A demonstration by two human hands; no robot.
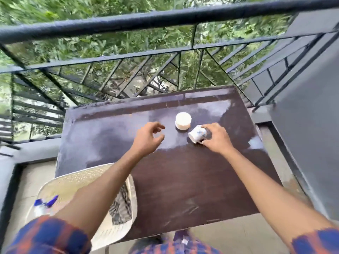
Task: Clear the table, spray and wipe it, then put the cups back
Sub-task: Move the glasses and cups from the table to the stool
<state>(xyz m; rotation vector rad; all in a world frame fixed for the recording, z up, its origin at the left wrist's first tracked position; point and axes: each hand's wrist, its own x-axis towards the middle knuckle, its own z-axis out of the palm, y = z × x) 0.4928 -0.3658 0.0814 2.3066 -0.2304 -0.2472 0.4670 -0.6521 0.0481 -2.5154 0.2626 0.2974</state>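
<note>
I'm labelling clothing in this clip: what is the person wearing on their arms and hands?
Both arms wear a checked shirt in blue and orange-red; the left sleeve and right sleeve end near the elbow, leaving the forearms bare. The left hand and right hand are bare: no gloves, and no watch, bracelet or ring shows.

A single wide-angle view, from a camera worn on the person's head; it faces forward and steeply down, over both forearms, which enter from the lower corners of the frame; the dark table lies close beneath the lens and fills the centre; the left hand and the right hand, which grips a tilted cup, sit just above the frame's middle; the black railing bows across the top, bent by the wide lens; a woven chair occupies the lower left; the frame's edges are blurred.
</note>
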